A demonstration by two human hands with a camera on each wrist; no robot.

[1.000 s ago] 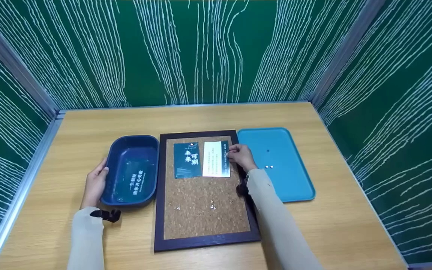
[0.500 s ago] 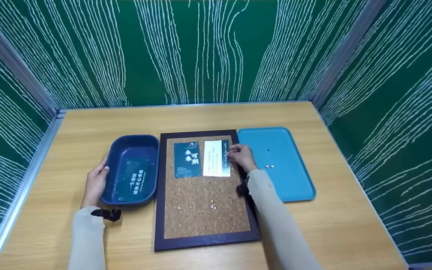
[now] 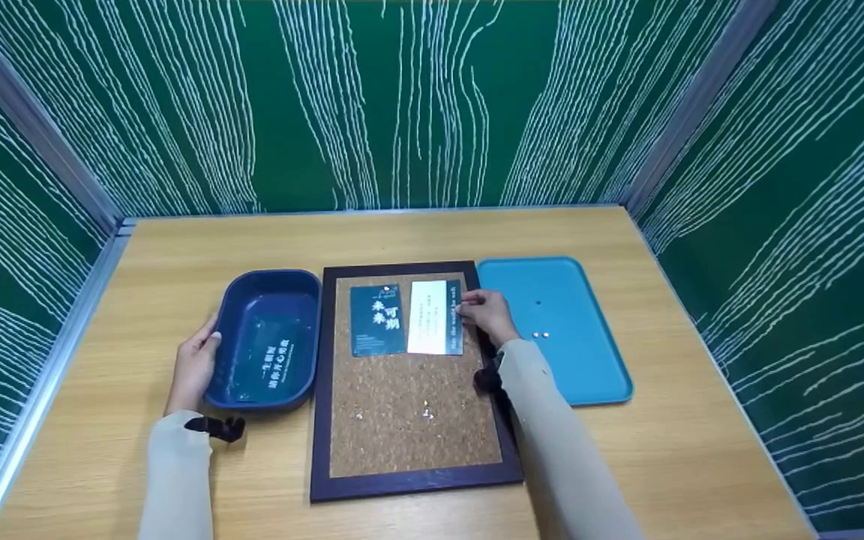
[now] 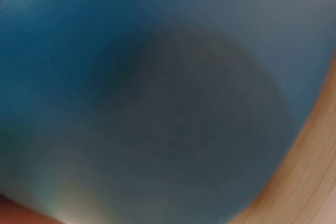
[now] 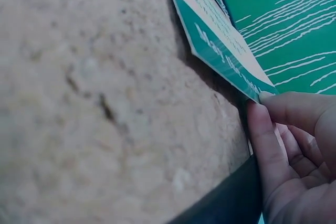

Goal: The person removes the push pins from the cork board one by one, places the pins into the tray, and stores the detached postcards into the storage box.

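A dark-framed cork board point(image 3: 409, 439) lies flat in the middle of the table. At its top sit a dark teal card point(image 3: 377, 319) and, beside it, a white card with a teal strip point(image 3: 432, 317). My right hand point(image 3: 486, 313) pinches the white card's right edge. In the right wrist view that card point(image 5: 220, 45) stands lifted off the cork point(image 5: 105, 103), with my thumb point(image 5: 265, 140) at its corner. My left hand point(image 3: 196, 367) rests flat against the left wall of a dark blue tub point(image 3: 241, 296). The left wrist view shows only the tub wall point(image 4: 157, 103), blurred.
Another dark card point(image 3: 271, 360) lies inside the tub. A light blue tray point(image 3: 582, 360) right of the board carries small pins point(image 3: 541, 334). More pins point(image 3: 426, 410) lie low on the cork. Green patterned walls close in the table on three sides.
Almost nothing: the right hand stays at the white card's right edge with only a tiny shift, and the left hand stays against the tub.
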